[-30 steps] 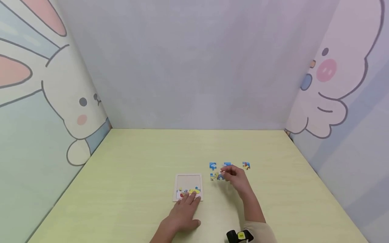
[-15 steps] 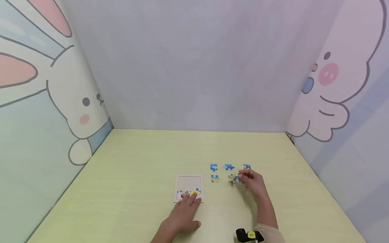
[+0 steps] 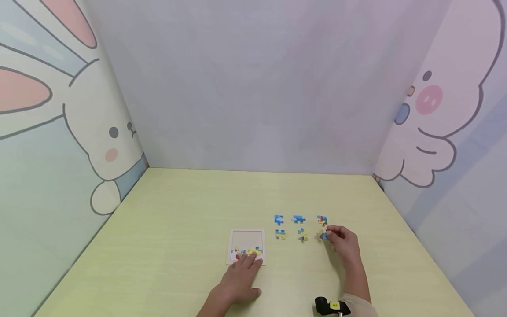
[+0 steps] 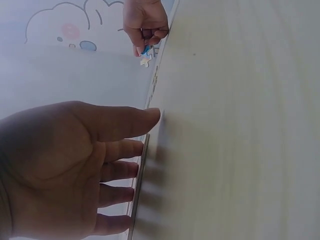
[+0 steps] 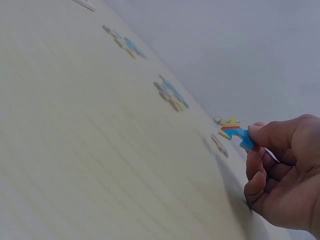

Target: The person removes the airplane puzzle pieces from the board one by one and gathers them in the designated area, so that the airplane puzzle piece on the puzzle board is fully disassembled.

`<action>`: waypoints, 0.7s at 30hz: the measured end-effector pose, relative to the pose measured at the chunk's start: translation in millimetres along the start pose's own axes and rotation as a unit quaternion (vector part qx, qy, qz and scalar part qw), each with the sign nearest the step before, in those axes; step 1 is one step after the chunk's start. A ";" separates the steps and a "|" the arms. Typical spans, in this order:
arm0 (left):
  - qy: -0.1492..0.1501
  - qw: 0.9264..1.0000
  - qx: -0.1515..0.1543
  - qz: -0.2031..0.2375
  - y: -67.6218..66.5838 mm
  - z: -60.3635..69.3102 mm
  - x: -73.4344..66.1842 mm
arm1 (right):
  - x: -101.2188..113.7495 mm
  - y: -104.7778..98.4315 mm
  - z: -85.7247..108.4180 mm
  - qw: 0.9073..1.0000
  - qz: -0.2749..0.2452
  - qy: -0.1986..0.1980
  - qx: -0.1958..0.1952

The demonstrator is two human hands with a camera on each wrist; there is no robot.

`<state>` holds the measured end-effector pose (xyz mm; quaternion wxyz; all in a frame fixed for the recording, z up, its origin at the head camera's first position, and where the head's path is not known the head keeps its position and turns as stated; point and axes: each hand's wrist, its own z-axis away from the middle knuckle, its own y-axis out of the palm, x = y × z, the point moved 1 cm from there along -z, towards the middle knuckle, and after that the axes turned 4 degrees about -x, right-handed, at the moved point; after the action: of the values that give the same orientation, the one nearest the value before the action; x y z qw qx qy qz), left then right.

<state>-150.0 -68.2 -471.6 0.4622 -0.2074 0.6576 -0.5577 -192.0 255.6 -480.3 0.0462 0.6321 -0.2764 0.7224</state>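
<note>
In the head view my right hand [image 3: 345, 244] pinches a blue, yellow and red jigsaw puzzle piece [image 3: 323, 235] between thumb and fingertips. The right wrist view shows this puzzle piece [image 5: 235, 134] held tilted, off the table. My left hand [image 3: 239, 277] lies with straight fingers on the near edge of a pale wooden puzzle frame [image 3: 228, 242]. Colourful fitted pieces [image 3: 254, 251] fill the bottom of that frame, partly hidden by the fingers; bare backing shows above them. The left wrist view has the left hand's [image 4: 60, 165] fingertips against the frame's edge.
Loose puzzle pieces lie right of the frame: a blue one [image 3: 279, 219], a wider blue one [image 3: 298, 219] and one with red [image 3: 322, 219] behind; two yellow-and-blue ones stand nearer, a left piece [image 3: 280, 234] and a middle piece [image 3: 303, 235]. Walls enclose the pale table [image 3: 178, 211].
My right hand has moved right with the puzzle piece in its pinch, uncovering the two nearer loose pieces. My left hand stays on the frame. The head view has shifted slightly.
</note>
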 end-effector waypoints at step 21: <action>0.017 0.999 -0.031 0.026 1.3 0.8 1.1 | -10.7 -2.6 -10.3 0.996 0.087 0.004 -0.029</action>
<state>-149.5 -69.2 -473.2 0.4586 -0.1948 0.6875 -0.5283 -198.0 265.4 -489.9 0.0027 0.6012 -0.3503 0.7182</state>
